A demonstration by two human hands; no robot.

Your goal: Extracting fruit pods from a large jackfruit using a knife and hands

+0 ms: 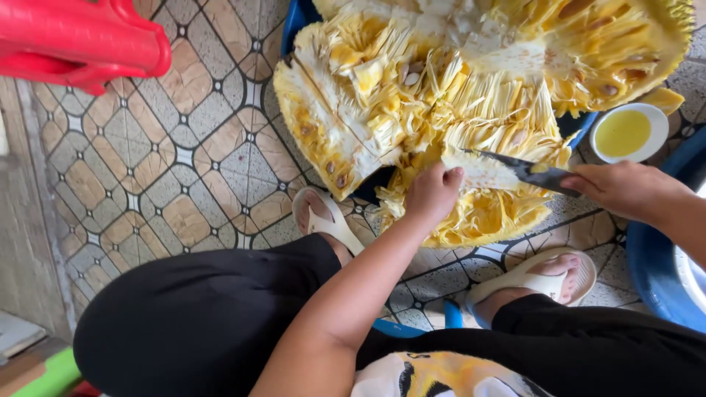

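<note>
I see a big cut-open jackfruit [441, 95] lying on the floor [184, 162], up at 12 o'clock from the person's knees. It is yellow inside, with stringy bits and pale seeds. It rests partly on something blue [294, 22] that peeks out at its edge.

The left hand [432, 192] is clenched on a pale piece of jackfruit core [478, 170], right at the bottom edge of the fruit. The fingers are curled tight around the near end of the piece.

The right hand [625, 190] comes in from 3 o'clock. It is grasping the handle of a dark knife [526, 170]. The blade points toward 9 o'clock and lies across the pale piece, touching it, just beside the left hand.

A small white bowl [629, 132] with yellow oil in it sits on the floor at 1 o'clock from the right hand, close to the fruit. A big blue tub [654, 265] is at 4 o'clock, under the right arm.

Two feet in white sandals are planted near the fruit. The left sandal [323, 217] is at 8 o'clock from the left hand. The right sandal [544, 278] is at 5 o'clock from it. The floor has brown and cream tiles with a diamond pattern. A red plastic stool [81, 40] is far off at 10 o'clock.
</note>
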